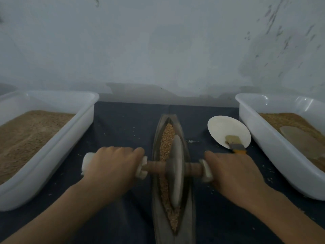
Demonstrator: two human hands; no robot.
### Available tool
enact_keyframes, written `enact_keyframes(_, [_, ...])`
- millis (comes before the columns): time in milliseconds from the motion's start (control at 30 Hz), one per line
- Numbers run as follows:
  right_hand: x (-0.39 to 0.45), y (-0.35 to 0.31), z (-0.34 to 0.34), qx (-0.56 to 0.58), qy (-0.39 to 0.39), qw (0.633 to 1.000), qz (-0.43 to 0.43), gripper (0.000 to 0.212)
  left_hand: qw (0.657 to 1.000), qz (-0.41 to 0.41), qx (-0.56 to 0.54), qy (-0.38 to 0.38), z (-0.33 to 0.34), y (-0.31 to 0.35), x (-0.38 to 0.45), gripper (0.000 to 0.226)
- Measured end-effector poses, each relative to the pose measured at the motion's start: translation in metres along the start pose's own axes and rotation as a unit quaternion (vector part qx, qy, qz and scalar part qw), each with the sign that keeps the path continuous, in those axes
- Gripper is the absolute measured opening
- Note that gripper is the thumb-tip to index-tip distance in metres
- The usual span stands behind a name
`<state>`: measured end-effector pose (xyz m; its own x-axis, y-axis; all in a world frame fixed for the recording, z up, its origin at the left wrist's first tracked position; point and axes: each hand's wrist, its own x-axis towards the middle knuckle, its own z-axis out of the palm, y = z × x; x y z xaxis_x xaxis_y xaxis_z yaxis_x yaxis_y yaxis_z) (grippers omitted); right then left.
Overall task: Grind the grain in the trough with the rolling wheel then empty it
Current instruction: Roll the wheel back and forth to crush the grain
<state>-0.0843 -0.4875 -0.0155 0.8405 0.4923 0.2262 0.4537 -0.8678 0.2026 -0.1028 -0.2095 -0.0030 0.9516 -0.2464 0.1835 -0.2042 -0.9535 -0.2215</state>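
Note:
A long, boat-shaped grey trough [158, 224] lies lengthwise in the middle of the dark cloth. Brown grain [168, 134] fills its groove. A grey rolling wheel [175, 166] stands upright in the groove near the trough's middle, on a wooden axle with white-wrapped ends. My left hand [114, 162] grips the left handle [88, 162], fingers curled over it. On the right handle [206, 170], my right hand [232, 169] holds it the same way. The hands and handles look slightly blurred.
A white tub [52, 148] of fine brown meal stands at the left. At the right stands a white tub [274, 147] of grain with a flat scoop in it. A white dish [223, 127] holding a brush [233, 143] sits between trough and right tub. Loose grains dot the cloth.

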Motion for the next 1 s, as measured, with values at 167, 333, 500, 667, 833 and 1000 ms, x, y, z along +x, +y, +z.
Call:
enact_keyframes(167, [0.067,0.02,0.031,0.015,0.05,0.994,0.092,0.033,0.996,-0.014,0.038,0.083,0.021,-0.009,0.071,0.025])
enact_keyframes(333, [0.082,0.022,0.03,-0.001,0.06,0.993,0.104,0.025,0.996,-0.023,0.028,0.078,0.018,-0.011,0.09,0.03])
enact_keyframes(500, [0.012,0.005,0.006,-0.021,0.048,0.998,0.017,0.044,0.999,-0.034,-0.016,0.007,0.003,0.004,0.007,0.035])
enact_keyframes(667, [-0.021,-0.007,-0.012,-0.015,0.096,0.995,-0.035,0.058,0.997,-0.036,-0.048,-0.049,-0.008,0.004,-0.023,0.033])
enact_keyframes(833, [0.046,0.006,0.009,-0.083,0.057,0.994,0.05,0.04,0.998,-0.054,-0.029,0.012,0.018,-0.004,0.041,0.027])
enact_keyframes(1000, [0.097,0.023,0.015,-0.072,0.072,0.991,0.087,0.022,0.996,-0.07,-0.042,0.032,0.02,-0.011,0.096,0.015])
